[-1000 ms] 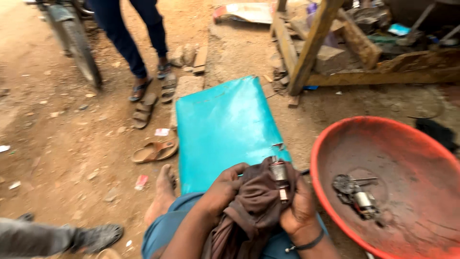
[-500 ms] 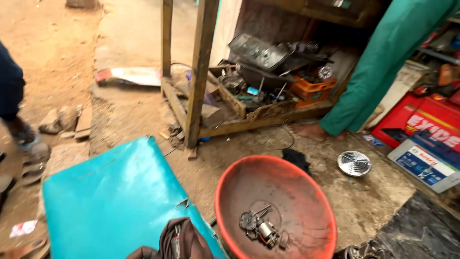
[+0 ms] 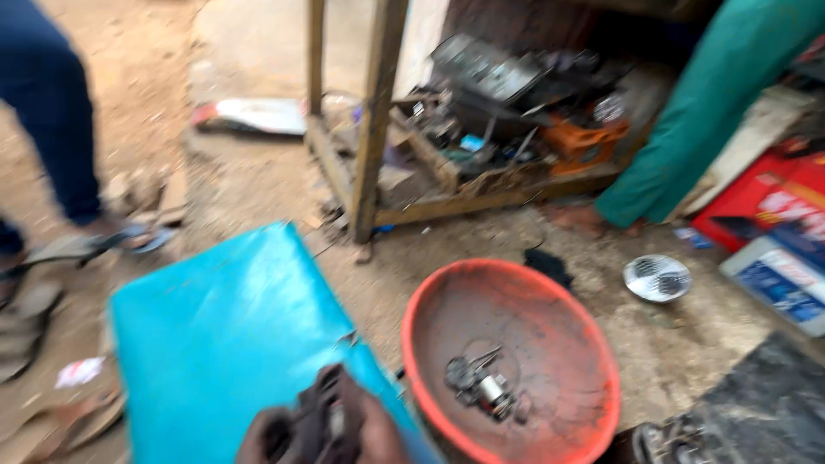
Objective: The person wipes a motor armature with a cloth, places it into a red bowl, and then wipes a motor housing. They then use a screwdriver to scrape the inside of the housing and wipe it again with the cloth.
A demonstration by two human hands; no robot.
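Dark rag (image 3: 320,421) with a small metal part, bottom edge of head view, just left of the red basin (image 3: 447,309). I see one hand (image 3: 378,438) wrapped around the bundle; which hand, I cannot tell, picture blurred. Metal parts (image 3: 481,387) lie inside the basin. Teal board (image 3: 223,335) sits left of the basin, under the rag.

Bare hand (image 3: 378,434), no glove or sleeve visible.

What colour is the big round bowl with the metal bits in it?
The bowl is orange-red, dusty and darker inside. The head view shows it, right of the turquoise bench.
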